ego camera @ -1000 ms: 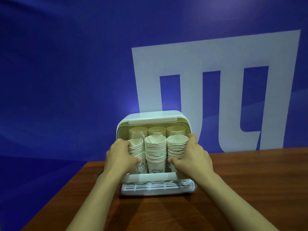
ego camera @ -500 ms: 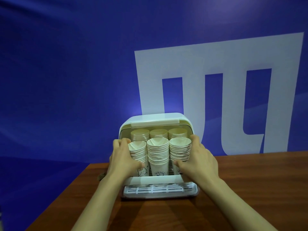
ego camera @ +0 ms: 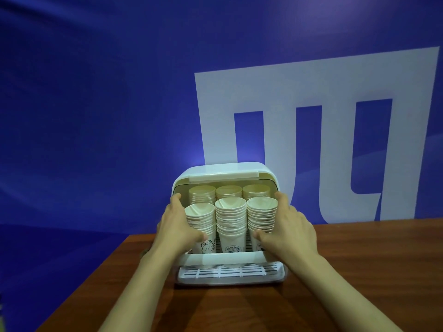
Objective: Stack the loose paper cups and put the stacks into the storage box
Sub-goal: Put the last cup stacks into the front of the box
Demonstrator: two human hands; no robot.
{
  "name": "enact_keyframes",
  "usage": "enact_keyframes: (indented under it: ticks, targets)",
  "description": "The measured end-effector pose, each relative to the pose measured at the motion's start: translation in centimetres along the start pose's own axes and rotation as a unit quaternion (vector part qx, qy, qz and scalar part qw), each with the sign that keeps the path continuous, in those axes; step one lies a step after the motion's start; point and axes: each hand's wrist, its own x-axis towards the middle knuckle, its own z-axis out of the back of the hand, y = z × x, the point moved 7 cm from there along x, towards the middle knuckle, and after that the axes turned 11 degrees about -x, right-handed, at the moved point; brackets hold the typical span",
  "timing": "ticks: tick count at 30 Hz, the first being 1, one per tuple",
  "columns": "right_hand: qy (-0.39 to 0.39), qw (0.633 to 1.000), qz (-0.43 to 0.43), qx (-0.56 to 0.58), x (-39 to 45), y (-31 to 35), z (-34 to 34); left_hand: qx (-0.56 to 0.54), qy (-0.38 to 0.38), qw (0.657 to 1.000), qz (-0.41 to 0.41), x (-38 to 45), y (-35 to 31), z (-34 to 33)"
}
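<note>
- The front row of three cup stacks stood upright inside the storage box [ego camera: 223,168]: the left stack [ego camera: 201,220], the middle stack [ego camera: 230,219] and the right stack [ego camera: 261,215], rims up, long axes vertical, side by side and touching or nearly so; a back row [ego camera: 227,191] of three more stacks stood just behind them, under the raised lid.
- The left hand [ego camera: 177,226] gripped the outer side of the left stack, fingers curled behind it and thumb across its front; the right hand [ego camera: 287,226] mirrored it on the right stack, fingers reaching round the far side, thumb [ego camera: 260,234] pressed on the near face; the middle stack was touched by neither.
- The row lay between the two palms, each hand equally near its own stack; any squeeze or push would, I judge, act across the stacks' long axes, so a low, even pressure seems wanted lest the tall stacks tilt.
- The box's slotted drip tray [ego camera: 230,271] jutted toward the person, resting on the brown wooden table [ego camera: 359,259]; no loose cups showed on it, so the task looked nearly finished.
- Behind stood a blue backdrop [ego camera: 96,104] with a white emblem.
</note>
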Motion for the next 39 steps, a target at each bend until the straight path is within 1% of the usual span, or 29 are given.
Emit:
enact_keyframes:
  ticks: [3,5,11,13,15,17,19,21,22,24,26,29,30,32,36,39]
  targets:
    - [0.008,0.999,0.002,-0.035,0.0,0.1,0.0,0.004,0.014,1.000,0.004,0.0,-0.2,0.1]
    - [0.011,0.999,0.003,-0.053,0.0,0.1,0.1,0.027,0.016,0.999,-0.004,-0.1,-0.5,0.4]
    - [0.008,0.999,-0.013,-0.032,0.2,-0.6,-0.1,0.058,-0.046,0.997,-0.037,0.0,-1.3,1.7]
    - [0.023,0.999,-0.019,-0.014,0.2,-0.9,-0.6,0.053,-0.048,0.997,-0.018,0.1,-0.7,1.5]
    - [0.041,0.999,-0.023,0.008,0.2,-1.3,-1.1,0.039,-0.029,0.999,0.013,0.2,0.1,1.3]
    - [0.049,0.998,-0.025,0.042,0.3,-1.5,-1.2,0.031,-0.014,0.999,0.028,0.2,0.5,1.3]
    - [0.041,0.996,-0.016,0.078,0.5,-1.4,-1.0,0.029,-0.028,0.999,0.011,0.2,0.1,1.6]
    - [0.045,0.991,-0.012,0.124,0.7,-1.3,-0.9,0.019,-0.059,0.998,-0.022,-0.1,-0.7,2.1]
    - [0.051,0.987,-0.014,0.149,0.7,-1.2,-0.9,-0.002,-0.070,0.997,-0.037,-0.2,-1.1,2.2]
    - [0.055,0.979,-0.028,0.193,0.8,-1.4,-0.9,-0.077,-0.080,0.993,-0.044,-0.7,-1.6,1.9]
    - [0.040,0.975,-0.034,0.215,0.8,-1.6,-0.6,-0.140,-0.106,0.983,-0.050,-1.2,-1.6,1.4]
    - [0.018,0.977,-0.003,0.213,0.9,-1.2,0.0,-0.193,-0.141,0.968,-0.069,-1.7,-1.5,1.5]
    - [0.010,0.976,0.003,0.216,0.9,-1.1,0.3,-0.212,-0.143,0.965,-0.061,-1.6,-1.4,1.8]
    - [-0.014,0.971,-0.010,0.239,1.1,-1.3,0.6,-0.242,-0.158,0.957,-0.036,-1.4,-0.9,2.6]
    - [-0.081,0.941,-0.050,0.324,1.3,-2.6,1.5,-0.259,-0.233,0.937,-0.023,-1.2,0.0,4.5]
    - [-0.097,0.930,-0.076,0.346,1.2,-3.1,1.9,-0.254,-0.266,0.930,-0.017,-1.6,0.6,4.5]
